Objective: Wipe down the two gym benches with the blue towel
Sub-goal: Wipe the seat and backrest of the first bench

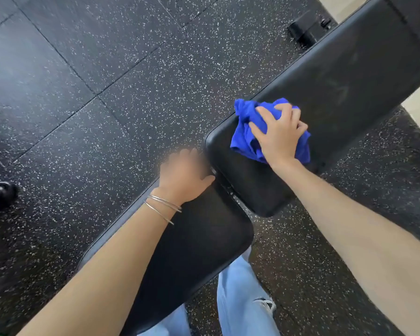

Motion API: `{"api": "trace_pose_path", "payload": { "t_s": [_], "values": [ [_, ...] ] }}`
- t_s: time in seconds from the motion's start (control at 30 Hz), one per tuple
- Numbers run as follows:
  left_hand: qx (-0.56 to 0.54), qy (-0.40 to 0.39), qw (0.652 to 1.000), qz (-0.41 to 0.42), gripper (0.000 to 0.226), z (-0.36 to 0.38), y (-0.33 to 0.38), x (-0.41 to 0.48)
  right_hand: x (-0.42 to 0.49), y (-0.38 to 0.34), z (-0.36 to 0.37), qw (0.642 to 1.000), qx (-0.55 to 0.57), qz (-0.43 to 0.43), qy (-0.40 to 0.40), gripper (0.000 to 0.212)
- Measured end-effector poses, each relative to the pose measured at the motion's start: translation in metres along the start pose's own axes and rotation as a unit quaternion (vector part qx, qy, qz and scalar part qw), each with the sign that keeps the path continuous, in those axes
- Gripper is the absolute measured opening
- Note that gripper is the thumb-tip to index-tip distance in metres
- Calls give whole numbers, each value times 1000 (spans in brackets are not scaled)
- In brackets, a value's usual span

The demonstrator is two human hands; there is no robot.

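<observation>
Where the far bench pad (349, 76) ends toward the person, the right hand (280, 134) sits on top of the blue towel (246, 117), its fingers bent and spread over the bunched cloth and clutching it down against the black upholstery. The towel is crumpled into a loose wad under the palm, spilling out to the left of the fingers and a little past the wrist on the right, all of it lying on the pad's near part, close to its left edge. The left hand (183, 174) is smeared by motion blur at the far left corner of the near bench pad (199, 238); its thumb points right along the pad's far edge, but whether the fingers hold the edge or just hang over it cannot be told. 2 thin metal bracelets (163, 207) circle that wrist. A narrow gap separates the 2 pads above speckled black rubber floor (107, 93), and pale jeans (240, 299) show at the near edge
</observation>
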State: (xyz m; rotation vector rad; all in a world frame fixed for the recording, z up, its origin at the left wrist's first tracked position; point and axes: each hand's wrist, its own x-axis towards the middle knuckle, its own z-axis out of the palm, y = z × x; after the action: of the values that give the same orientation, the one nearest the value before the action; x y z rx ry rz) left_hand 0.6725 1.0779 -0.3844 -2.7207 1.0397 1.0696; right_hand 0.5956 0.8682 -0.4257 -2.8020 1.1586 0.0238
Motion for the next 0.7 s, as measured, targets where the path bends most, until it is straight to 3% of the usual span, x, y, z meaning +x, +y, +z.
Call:
{"api": "trace_pose_path", "payload": {
  "t_s": [0.13,0.33,0.57,0.7],
  "values": [
    [-8,4,1000,-23,84,0,4,0,-60,-21,28,987,7,-152,44,33],
    [4,7,999,-51,87,-3,10,-3,-8,-12,28,952,-6,-293,85,30],
    [22,22,998,-45,90,-2,32,16,54,54,4,997,29,-65,22,34],
    [-8,36,999,-33,92,-4,43,34,2,85,9,998,1,-6,70,32]
  ]
}}
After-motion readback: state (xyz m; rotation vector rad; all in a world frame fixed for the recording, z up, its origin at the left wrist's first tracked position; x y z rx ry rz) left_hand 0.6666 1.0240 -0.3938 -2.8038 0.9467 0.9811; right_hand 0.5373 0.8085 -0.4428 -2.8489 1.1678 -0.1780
